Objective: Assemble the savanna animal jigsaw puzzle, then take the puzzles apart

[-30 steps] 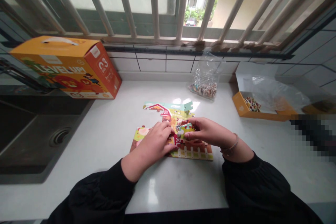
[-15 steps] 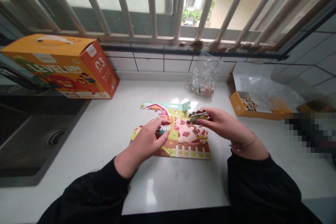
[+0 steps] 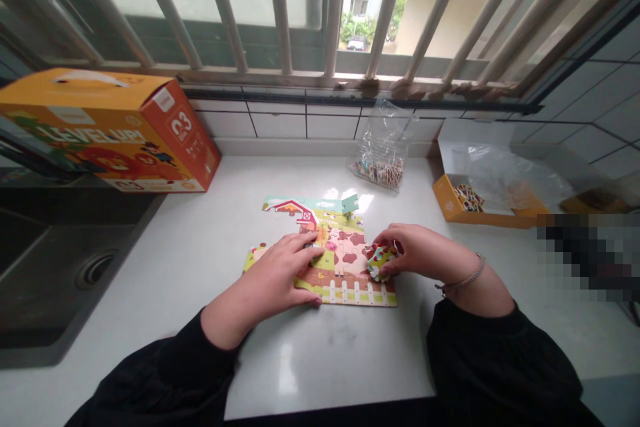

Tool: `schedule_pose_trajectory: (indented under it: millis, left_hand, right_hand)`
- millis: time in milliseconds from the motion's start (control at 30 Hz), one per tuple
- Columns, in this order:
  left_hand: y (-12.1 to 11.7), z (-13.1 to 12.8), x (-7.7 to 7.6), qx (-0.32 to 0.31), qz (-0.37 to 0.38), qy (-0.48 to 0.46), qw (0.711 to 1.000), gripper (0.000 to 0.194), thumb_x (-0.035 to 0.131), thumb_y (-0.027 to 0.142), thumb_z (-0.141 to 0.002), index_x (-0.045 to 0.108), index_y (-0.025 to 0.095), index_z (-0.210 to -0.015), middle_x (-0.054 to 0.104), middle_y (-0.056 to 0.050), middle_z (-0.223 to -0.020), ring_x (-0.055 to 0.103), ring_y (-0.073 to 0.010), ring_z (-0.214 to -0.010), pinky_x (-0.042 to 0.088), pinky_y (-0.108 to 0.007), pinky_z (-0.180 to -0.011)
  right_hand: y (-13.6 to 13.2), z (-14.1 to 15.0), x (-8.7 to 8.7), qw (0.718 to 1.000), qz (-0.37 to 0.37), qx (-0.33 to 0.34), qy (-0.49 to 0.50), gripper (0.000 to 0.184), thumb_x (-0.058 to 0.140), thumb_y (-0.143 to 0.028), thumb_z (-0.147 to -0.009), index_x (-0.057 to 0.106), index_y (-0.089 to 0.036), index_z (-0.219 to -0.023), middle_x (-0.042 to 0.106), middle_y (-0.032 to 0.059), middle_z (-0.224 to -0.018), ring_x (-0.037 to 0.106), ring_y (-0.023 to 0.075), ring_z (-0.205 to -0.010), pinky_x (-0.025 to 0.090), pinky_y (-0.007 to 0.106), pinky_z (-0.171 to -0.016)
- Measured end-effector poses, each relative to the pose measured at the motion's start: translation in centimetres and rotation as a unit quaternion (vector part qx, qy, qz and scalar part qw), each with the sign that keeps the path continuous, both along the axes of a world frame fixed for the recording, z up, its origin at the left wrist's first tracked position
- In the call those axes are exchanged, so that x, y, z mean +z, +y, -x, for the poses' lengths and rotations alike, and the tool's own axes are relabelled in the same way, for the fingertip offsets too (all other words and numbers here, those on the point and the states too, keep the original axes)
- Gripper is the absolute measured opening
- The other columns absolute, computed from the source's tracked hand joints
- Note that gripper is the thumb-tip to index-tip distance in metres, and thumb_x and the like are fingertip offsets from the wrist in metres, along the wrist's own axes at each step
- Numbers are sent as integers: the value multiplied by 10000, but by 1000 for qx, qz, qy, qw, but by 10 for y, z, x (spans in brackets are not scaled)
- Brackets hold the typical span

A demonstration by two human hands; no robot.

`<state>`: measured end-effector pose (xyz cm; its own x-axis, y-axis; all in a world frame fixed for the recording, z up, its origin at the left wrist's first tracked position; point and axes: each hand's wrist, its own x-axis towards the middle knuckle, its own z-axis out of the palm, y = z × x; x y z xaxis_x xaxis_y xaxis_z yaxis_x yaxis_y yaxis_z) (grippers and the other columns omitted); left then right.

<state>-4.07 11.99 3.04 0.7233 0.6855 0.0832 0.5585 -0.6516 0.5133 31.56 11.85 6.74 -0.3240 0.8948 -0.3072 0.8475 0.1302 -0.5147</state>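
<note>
A partly joined jigsaw puzzle (image 3: 350,258) lies flat on the white counter, its picture showing a cow, a red barn and a white fence. My left hand (image 3: 280,267) rests over the puzzle's left part with fingers spread, covering some of it. Several jigsaw pieces (image 3: 381,261) are pinched in my right hand (image 3: 407,250) at the puzzle's right edge, just beside the cow. A pale green piece (image 3: 351,205) sits askew at the top right corner of the puzzle.
Behind the puzzle stands a clear plastic bag (image 3: 383,163) of pieces. An opened orange box (image 3: 493,217) with more pieces and plastic wrap is at the right. At the left are an orange carton (image 3: 170,140) and a dark sink (image 3: 55,280). Window bars (image 3: 280,13) rise behind.
My right hand lifted away to the right with the pieces, then came down at the puzzle's right edge. My left hand drew back left, opening its fingers and uncovering the cow.
</note>
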Motion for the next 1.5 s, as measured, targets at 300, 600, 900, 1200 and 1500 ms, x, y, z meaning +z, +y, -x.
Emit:
schedule_pose_trajectory:
  millis: [300, 600, 900, 1200, 1500]
  left_hand:
    - [-7, -7, 11, -38, 12, 33, 999, 781, 1036, 533, -746, 755, 256, -1421, 641, -205, -1544, 608, -466, -1427, 544, -636, -1166]
    - [-21, -17, 21, -95, 32, 56, 993, 851, 997, 596, -781, 708, 221, -1488, 618, -234, -1607, 587, -507, -1465, 513, -651, -1215]
    - [-16, -18, 15, -87, -26, -19, 996, 384, 786, 480, -1030, 751, 235, -1324, 688, -176, -1515, 653, -388, -1374, 554, -567, -1155]
    - [30, 33, 1, 297, -107, 101, 943, 580, 679, 543, -1036, 703, 91, -1399, 685, -258, -1413, 613, -455, -1327, 494, -622, -1184]
    - [40, 49, -4, 311, -46, 103, 944, 559, 757, 589, -952, 741, 141, -1287, 713, -182, -1278, 643, -390, -1217, 525, -519, -1105]
  right_hand:
    - [-2, -3, 7, 996, 20, -40, 74, 325, 935, -345, -808, 745, -232, -1046, 801, 55, -992, 748, 269, -912, 584, 370, -803]
    - [26, 59, -28, 875, -19, -288, 388, 650, 984, -448, -779, 737, -196, -1324, 853, 133, -1152, 823, 267, -865, 676, 390, -718]
    - [40, 60, -48, 866, -31, -318, 385, 483, 945, -555, -807, 715, -228, -1078, 794, 50, -852, 687, 183, -603, 514, 300, -504]
    - [30, 65, -37, 778, 13, -282, 561, 530, 953, -559, -806, 702, -215, -1122, 702, -14, -837, 549, 113, -635, 418, 256, -544]
    - [41, 17, -47, 824, -79, -372, 419, 629, 941, -650, -786, 630, -244, -1153, 765, 32, -842, 681, 188, -665, 481, 273, -529]
